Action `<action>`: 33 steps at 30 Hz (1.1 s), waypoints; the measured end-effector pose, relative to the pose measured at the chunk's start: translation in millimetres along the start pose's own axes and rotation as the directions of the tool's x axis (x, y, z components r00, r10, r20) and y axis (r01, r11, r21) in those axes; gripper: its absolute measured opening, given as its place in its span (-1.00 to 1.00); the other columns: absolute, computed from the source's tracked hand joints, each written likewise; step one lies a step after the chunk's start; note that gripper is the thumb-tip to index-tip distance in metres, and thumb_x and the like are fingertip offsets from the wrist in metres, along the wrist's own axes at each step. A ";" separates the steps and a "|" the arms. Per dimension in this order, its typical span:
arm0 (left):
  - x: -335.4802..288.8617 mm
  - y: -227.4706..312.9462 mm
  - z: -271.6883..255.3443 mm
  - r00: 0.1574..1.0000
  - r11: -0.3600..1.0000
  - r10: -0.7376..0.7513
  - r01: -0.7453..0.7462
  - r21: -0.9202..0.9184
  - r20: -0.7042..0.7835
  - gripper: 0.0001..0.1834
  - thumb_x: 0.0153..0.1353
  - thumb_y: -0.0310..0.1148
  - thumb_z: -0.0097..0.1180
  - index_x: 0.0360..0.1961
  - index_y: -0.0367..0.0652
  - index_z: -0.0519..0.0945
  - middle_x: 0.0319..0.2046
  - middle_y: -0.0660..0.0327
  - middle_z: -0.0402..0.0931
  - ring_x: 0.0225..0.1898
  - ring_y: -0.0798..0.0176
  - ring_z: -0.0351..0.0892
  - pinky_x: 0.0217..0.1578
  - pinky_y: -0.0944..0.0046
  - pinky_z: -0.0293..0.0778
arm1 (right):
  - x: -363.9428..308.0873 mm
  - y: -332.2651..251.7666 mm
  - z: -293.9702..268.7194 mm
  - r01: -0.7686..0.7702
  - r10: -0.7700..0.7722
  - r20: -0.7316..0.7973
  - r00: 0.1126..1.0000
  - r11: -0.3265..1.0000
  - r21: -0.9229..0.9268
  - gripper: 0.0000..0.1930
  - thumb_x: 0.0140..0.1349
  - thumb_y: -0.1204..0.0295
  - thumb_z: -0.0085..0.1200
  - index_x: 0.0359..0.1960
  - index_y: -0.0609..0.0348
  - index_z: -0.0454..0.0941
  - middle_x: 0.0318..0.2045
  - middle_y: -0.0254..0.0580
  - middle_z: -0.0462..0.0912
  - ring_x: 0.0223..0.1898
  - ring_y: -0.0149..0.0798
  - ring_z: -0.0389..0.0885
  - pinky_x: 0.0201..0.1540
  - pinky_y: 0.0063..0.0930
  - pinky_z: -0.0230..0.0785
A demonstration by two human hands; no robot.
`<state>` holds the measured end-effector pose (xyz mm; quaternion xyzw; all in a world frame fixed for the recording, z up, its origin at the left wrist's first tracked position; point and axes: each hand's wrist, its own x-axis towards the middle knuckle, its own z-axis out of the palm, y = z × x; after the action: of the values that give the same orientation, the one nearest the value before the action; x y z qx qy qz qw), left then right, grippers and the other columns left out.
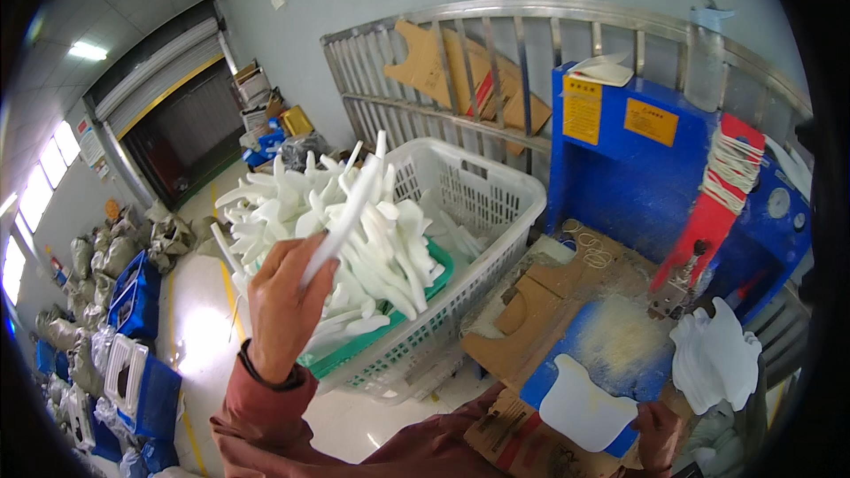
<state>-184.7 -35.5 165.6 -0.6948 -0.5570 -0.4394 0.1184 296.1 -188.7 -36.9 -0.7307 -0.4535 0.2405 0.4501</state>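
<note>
My left hand [290,296] is closed round one end of a long, curved white foam piece [352,199] and holds it tilted upward. Behind and below it, a heap of similar white foam pieces [403,252] fills a green basket [341,354] set on a large white slotted basket [496,179]. At the lower right, my right hand [659,432] grips the right edge of a flat, wavy-edged white sheet piece [580,403], its fingers partly in shadow. That piece lies over the dusty blue plate [630,336] of a blue machine [611,159].
A stack of white shaped sheets [717,356] stands right of the plate. A red bar wrapped with cord [722,186] slants down over it. Cardboard [531,301] covers the work surface's left. Metal railing [487,13] runs behind. Blue bins [150,389] and sacks [115,252] line the left.
</note>
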 end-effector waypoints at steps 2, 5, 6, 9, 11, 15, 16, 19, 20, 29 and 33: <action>-7.1 9.7 9.2 0.996 0.983 0.045 -0.030 -0.181 0.082 -0.66 0.25 -0.52 0.38 0.07 -0.25 0.74 -0.21 0.09 0.69 -0.28 0.26 0.68 -0.23 0.35 0.53 | -0.1 -31.3 13.8 0.177 -0.174 -0.065 0.983 0.982 0.059 -0.89 0.27 0.54 0.22 -0.27 0.37 0.71 -0.50 -0.01 0.72 -0.49 -0.23 0.70 -0.38 -0.37 0.49; -33.9 31.9 65.1 0.901 0.600 -0.148 0.409 -0.687 0.408 -0.65 0.34 -0.48 0.35 0.14 -0.28 0.71 -0.27 0.29 0.68 -0.31 0.45 0.57 -0.24 0.46 0.40 | -1.5 -79.7 27.9 0.486 -0.486 -0.015 0.874 0.874 -0.017 -0.77 0.23 0.56 0.29 -0.08 0.31 0.70 -0.25 0.05 0.76 -0.25 0.02 0.75 -0.17 -0.23 0.59; -49.7 44.2 89.8 0.808 0.363 -0.199 0.586 -0.725 0.554 -0.64 0.37 -0.44 0.34 0.16 -0.30 0.70 -0.29 0.35 0.67 -0.33 0.50 0.52 -0.25 0.48 0.36 | -2.1 -92.7 34.0 0.518 -0.518 0.014 0.855 0.855 0.007 -0.71 0.22 0.56 0.30 0.00 0.28 0.69 -0.16 0.06 0.75 -0.15 0.10 0.75 -0.08 -0.19 0.60; -91.6 75.8 157.9 0.623 0.082 -0.116 0.782 -0.618 0.773 -0.69 0.42 -0.39 0.32 0.11 -0.30 0.71 -0.28 0.39 0.68 -0.34 0.57 0.48 -0.33 0.54 0.31 | -4.9 -114.0 63.8 0.613 -0.610 0.069 0.790 0.788 -0.054 -0.55 0.25 0.43 0.36 0.17 0.27 0.61 0.16 0.10 0.63 0.16 0.14 0.63 0.19 -0.13 0.52; -121.8 96.0 187.1 0.487 -0.043 -0.012 0.872 -0.487 0.873 -0.76 0.43 -0.43 0.29 0.07 -0.25 0.71 -0.23 0.38 0.70 -0.31 0.60 0.56 -0.37 0.55 0.39 | -4.5 -112.2 80.2 0.617 -0.611 0.090 0.787 0.776 -0.131 -0.47 0.24 0.35 0.37 0.22 0.28 0.56 0.22 0.08 0.59 0.18 0.13 0.61 0.19 -0.10 0.51; -166.4 122.0 215.3 0.338 -0.141 0.203 0.939 -0.315 0.919 -0.73 0.47 -0.50 0.22 0.15 -0.21 0.62 -0.07 0.28 0.71 -0.10 0.43 0.71 -0.12 0.36 0.67 | -6.7 -85.1 89.1 0.560 -0.550 0.124 0.826 0.773 -0.299 -0.41 0.24 0.26 0.36 0.25 0.28 0.52 0.22 0.06 0.57 0.14 0.12 0.62 0.14 -0.06 0.51; -174.1 125.4 219.5 0.294 -0.161 0.215 0.951 -0.263 0.931 -0.73 0.47 -0.49 0.22 0.15 -0.21 0.62 -0.07 0.27 0.71 -0.09 0.41 0.71 -0.10 0.35 0.68 | -7.9 -77.6 89.9 0.547 -0.540 0.121 0.833 0.767 -0.336 -0.41 0.24 0.25 0.36 0.25 0.28 0.52 0.21 0.07 0.57 0.12 0.11 0.63 0.13 -0.06 0.51; -194.1 134.6 229.1 0.090 -0.191 0.260 0.981 -0.040 0.961 -0.73 0.49 -0.46 0.20 0.17 -0.20 0.61 -0.06 0.26 0.69 -0.07 0.38 0.71 -0.03 0.32 0.67 | -13.9 -55.0 81.3 0.471 -0.441 0.171 0.881 0.790 -0.392 -0.43 0.22 0.25 0.36 0.21 0.26 0.53 0.20 0.09 0.58 0.08 0.13 0.65 0.11 -0.06 0.52; -200.5 137.7 231.1 0.077 -0.199 0.274 0.980 -0.021 0.959 -0.72 0.50 -0.45 0.19 0.18 -0.19 0.60 -0.05 0.26 0.69 -0.06 0.38 0.71 -0.02 0.32 0.66 | -16.2 -48.6 78.6 0.443 -0.402 0.185 0.897 0.799 -0.407 -0.43 0.21 0.25 0.36 0.21 0.25 0.52 0.20 0.09 0.58 0.08 0.14 0.66 0.11 -0.06 0.53; -214.2 125.6 247.3 -0.064 0.104 0.394 0.994 0.025 0.917 -0.52 0.53 -0.41 0.14 0.41 -0.27 0.44 0.03 0.24 0.68 -0.08 0.40 0.67 -0.03 0.34 0.62 | -14.2 -18.5 50.2 0.385 -0.319 0.227 0.920 0.841 -0.381 -0.36 0.06 0.43 0.49 0.21 0.21 0.53 0.21 0.08 0.61 0.07 0.16 0.68 0.11 -0.05 0.54; -184.7 83.7 275.9 0.340 0.382 0.229 0.831 -0.405 0.912 -0.49 0.50 -0.43 0.17 0.42 -0.26 0.44 0.04 0.17 0.69 -0.07 0.35 0.68 -0.03 0.34 0.60 | -3.6 -16.4 35.9 0.470 -0.338 0.394 0.855 0.826 -0.311 -0.32 0.07 0.43 0.48 0.26 0.28 0.50 0.19 0.08 0.60 0.05 0.14 0.67 0.10 -0.08 0.55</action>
<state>22.0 -8.2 -106.0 -0.6082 -0.3616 -0.2271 -0.6691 259.8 -173.0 -40.0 -0.6425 -0.7059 0.1569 0.2535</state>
